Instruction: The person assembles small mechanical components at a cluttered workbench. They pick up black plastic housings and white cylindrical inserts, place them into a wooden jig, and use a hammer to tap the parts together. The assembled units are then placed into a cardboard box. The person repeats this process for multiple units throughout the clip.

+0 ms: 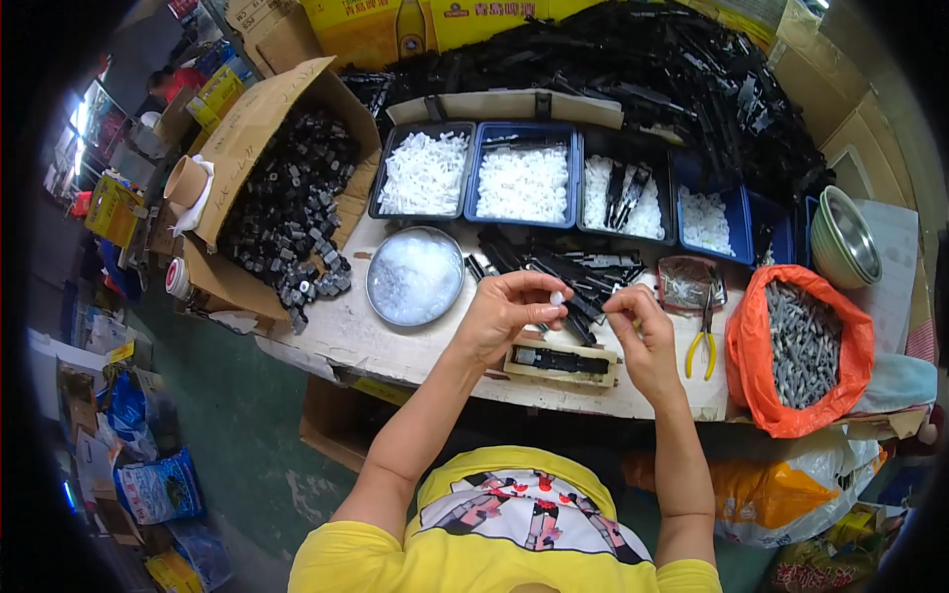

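Note:
My left hand [511, 314] is raised over the front of the bench, its thumb and fingertips pinched on a small white plastic piece [557, 297]. To its right my right hand [644, 334] has thumb and forefinger pressed together; anything between them is too small to make out. Just below both hands lies a pale block-shaped holder [514, 367] with a long black plastic part [563, 362] set into it. Behind the hands is a loose pile of long black parts [593, 272]. A round metal dish [415, 276] with whitish, translucent contents stands left of my left hand.
Blue trays [474, 219] of small white pieces line the back, below a heap of black parts [633, 69]. A cardboard box [229, 289] spills black blocks at left. Yellow-handled pliers [701, 354], an orange bag [748, 381] of grey pieces and stacked bowls [833, 247] are at right.

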A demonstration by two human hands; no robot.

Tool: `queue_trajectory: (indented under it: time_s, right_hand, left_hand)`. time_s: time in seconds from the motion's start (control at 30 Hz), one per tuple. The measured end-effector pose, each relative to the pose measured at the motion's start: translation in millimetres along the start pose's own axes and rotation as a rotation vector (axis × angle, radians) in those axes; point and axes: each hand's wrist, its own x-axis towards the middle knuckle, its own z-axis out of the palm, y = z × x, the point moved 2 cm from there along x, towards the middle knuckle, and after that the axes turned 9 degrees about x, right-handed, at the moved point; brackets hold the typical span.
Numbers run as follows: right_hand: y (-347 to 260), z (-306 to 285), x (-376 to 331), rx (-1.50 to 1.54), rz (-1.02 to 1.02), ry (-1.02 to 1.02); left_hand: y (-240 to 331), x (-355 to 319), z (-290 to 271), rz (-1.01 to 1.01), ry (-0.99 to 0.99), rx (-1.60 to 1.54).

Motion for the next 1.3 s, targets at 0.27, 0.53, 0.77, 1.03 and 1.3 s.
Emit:
queue_trajectory:
  time_s: [0.27, 0.53, 0.77, 1.03, 1.3]
  right_hand:
    - [-4.5, 21.4, -0.9, 0.098, 0.044, -0.071]
    - [-4.2, 25.1, 0.5, -0.062, -0.03, -0.146]
    - [-12.4, 28.6, 4.6, -0.326, -0.177, -0.224]
    - [-11.6, 35.8, 1.2, -0.345, -0.147, -0.273]
    - [-1.2, 38.7, -9.0, -0.143, -0.159, -0.033]
  left_hand:
    - [-15.7, -21.7, 5.5, 0.088, 0.004, 0.298]
    - [-17.0, -26.0, 6.2, 0.16, 0.016, 0.415]
    - [-18.4, -27.8, 6.1, 0.185, 0.035, 0.499]
    - [-22.6, -32.7, 6.1, 0.222, 0.084, 0.594]
    - [-29.9, -37.7, -2.9, 0.073, 0.096, 0.247]
